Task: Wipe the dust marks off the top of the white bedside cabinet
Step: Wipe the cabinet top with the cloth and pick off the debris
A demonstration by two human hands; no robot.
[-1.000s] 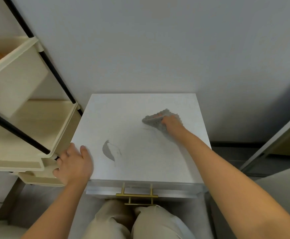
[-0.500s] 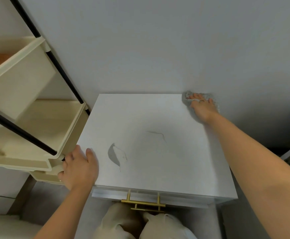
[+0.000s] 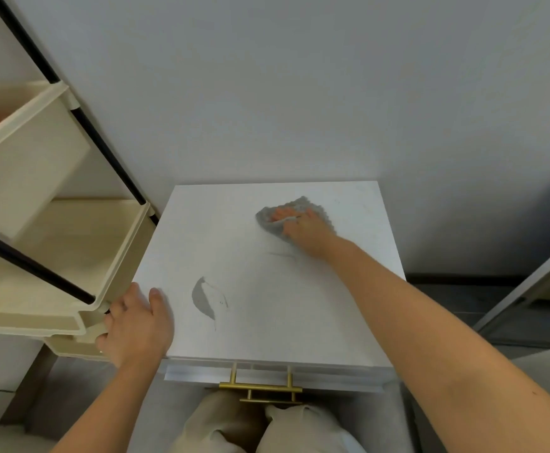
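The white bedside cabinet (image 3: 299, 308) stands against the wall, seen from above. A grey dust mark (image 3: 203, 302) shaped like a crescent lies on its front left part, and a thin faint streak (image 3: 280, 255) lies near the middle. My right hand (image 3: 303, 228) presses a grey cloth (image 3: 268, 220) flat on the top toward the back, fingers spread over it. My left hand (image 3: 136, 325) rests on the cabinet's front left corner, thumb on the top and fingers over the left edge.
A cream plastic shelf rack (image 3: 54, 243) with black poles stands close against the cabinet's left side. A gold drawer handle (image 3: 260, 387) juts out at the front, above my knees. A grey wall runs behind, and a door frame (image 3: 528, 289) is at right.
My right hand swept the cloth from the middle to the back right corner, then back left to the middle rear of the top. The left hand stayed on the corner.
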